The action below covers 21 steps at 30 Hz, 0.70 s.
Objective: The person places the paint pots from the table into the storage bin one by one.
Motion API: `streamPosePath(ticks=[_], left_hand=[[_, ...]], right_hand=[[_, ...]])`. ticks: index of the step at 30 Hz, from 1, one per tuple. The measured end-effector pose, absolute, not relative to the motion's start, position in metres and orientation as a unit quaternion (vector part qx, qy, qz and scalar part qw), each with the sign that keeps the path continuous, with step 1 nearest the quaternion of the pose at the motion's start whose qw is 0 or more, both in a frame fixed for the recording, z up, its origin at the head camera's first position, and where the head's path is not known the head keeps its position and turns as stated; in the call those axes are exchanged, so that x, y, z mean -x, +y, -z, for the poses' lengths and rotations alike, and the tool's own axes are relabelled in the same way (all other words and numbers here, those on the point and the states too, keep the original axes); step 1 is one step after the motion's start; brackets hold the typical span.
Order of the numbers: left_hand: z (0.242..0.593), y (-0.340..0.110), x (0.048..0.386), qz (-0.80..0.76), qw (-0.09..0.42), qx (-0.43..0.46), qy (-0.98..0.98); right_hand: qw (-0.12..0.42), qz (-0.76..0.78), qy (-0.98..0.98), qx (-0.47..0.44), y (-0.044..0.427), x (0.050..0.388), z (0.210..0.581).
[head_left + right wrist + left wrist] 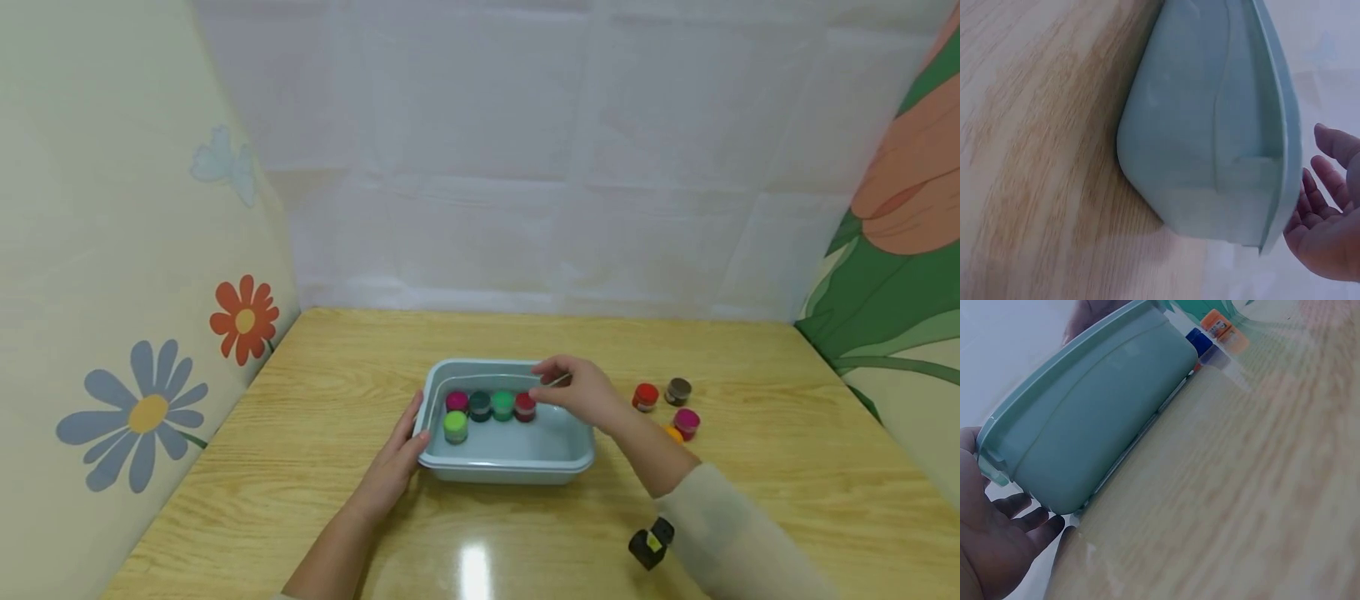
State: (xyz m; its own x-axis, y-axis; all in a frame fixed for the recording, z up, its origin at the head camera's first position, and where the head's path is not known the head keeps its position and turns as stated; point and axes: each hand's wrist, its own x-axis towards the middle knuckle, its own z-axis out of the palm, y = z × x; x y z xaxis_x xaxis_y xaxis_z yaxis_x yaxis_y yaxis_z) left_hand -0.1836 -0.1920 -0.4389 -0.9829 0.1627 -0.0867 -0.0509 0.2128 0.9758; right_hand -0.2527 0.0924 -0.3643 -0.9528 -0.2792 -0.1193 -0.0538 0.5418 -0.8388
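A pale blue-green plastic tub stands on the table. My left hand holds it by its left end, thumb at the rim and fingers along the outer wall. Inside sit small paint pots: a magenta pot, a dark teal pot, a green pot and a dark red pot in a row, with a lime green pot in front. Over the tub's right part hovers my right hand, its fingertips close to the dark red pot. The right wrist view shows nothing between its parted fingers.
Right of the tub stand a red pot, a dark brown pot, another magenta pot and an orange pot, partly behind the right forearm. A black object with a yellow mark lies near the right sleeve.
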Motion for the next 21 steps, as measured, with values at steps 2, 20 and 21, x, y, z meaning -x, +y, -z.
streamPosePath(ticks=[2,20,21], left_hand=[[0.439,-0.192,0.184,-0.627,0.085,-0.036,0.773],[0.441,-0.192,0.184,-0.631,0.087,-0.036,0.770],[0.441,-0.193,0.184,-0.631,0.087,-0.036,0.770]], right_hand=[[0.113,0.470,0.871,0.089,0.099,0.252,0.362],[0.050,0.476,0.876,0.053,0.172,0.235,0.369],[0.047,0.478,0.875,0.049,0.176,0.235,0.370]])
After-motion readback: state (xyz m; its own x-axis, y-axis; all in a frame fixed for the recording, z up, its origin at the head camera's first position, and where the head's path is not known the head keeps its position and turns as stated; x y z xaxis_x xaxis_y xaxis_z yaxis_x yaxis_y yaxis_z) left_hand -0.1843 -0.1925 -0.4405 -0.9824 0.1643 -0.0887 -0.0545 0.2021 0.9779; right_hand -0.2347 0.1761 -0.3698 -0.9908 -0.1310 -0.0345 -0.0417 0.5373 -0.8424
